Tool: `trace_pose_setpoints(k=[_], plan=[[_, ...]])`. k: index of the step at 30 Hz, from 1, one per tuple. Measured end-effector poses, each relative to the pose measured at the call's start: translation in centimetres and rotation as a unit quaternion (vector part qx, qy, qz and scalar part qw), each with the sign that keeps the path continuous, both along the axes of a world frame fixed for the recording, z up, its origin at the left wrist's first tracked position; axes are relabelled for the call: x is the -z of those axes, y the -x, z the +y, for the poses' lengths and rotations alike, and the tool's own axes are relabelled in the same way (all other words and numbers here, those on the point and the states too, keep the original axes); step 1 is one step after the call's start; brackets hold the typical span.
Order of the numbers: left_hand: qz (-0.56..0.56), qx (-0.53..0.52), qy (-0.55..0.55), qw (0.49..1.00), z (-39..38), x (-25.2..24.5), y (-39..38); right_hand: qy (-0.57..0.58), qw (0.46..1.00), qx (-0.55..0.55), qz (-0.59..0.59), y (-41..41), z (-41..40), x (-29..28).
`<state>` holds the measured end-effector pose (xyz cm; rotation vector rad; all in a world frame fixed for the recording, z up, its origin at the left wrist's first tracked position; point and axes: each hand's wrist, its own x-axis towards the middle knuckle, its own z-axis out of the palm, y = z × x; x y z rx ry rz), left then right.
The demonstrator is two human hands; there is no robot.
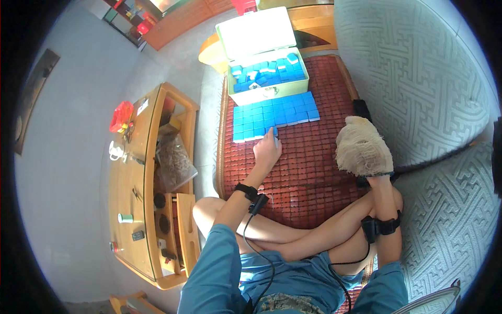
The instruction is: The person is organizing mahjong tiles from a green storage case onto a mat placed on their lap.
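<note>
My left hand (267, 152) pinches a blue-backed mahjong tile (271, 131) at the front edge of a block of tiles, the thumb and index finger close together. This block of blue tiles (274, 113) lies face down in tight rows, its front edge stepped. Behind it, an open pale green box (253, 98) holds many more tiles (270, 73), some tilted and a few showing white. A beige gauzy cloth cover (362, 149) hides my right hand, which is held above the mat's right side, away from the tiles; its fingers cannot be seen.
Red-brown beaded mat (313, 157) covers the seat under the tiles. Patterned grey-green cushions (411, 78) rise on the right. To the left, a wooden table (133, 172) with an open drawer (188, 231) carries a white cup (115, 150) and a red bag (121, 115). Cables (270, 267) run from my wrist straps.
</note>
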<state>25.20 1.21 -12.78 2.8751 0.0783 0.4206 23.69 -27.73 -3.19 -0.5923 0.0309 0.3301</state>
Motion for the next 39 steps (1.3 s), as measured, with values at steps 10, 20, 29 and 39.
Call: trace_pose_setpoints(k=[10, 20, 29, 39], plan=[[0.043, -0.028, 0.005, 0.999, -0.7, -0.7, -0.1, 0.133, 0.987, 0.060, -0.074, -1.0, -0.3, -0.5], [0.104, -0.097, 0.625, 0.768, -0.7, -4.4, 3.0, -0.139, 0.990, -0.012, 0.034, 0.1, -3.3, 5.2], [0.309, 0.059, 0.837, 0.448, -2.1, -14.6, 16.0, 0.020, 0.989, -0.147, -0.004, 9.4, -5.0, 5.5], [0.379, 0.230, 0.815, 0.373, -5.3, -13.5, 26.9, 0.380, 0.772, -0.299, -0.412, 18.2, 9.7, -3.4]])
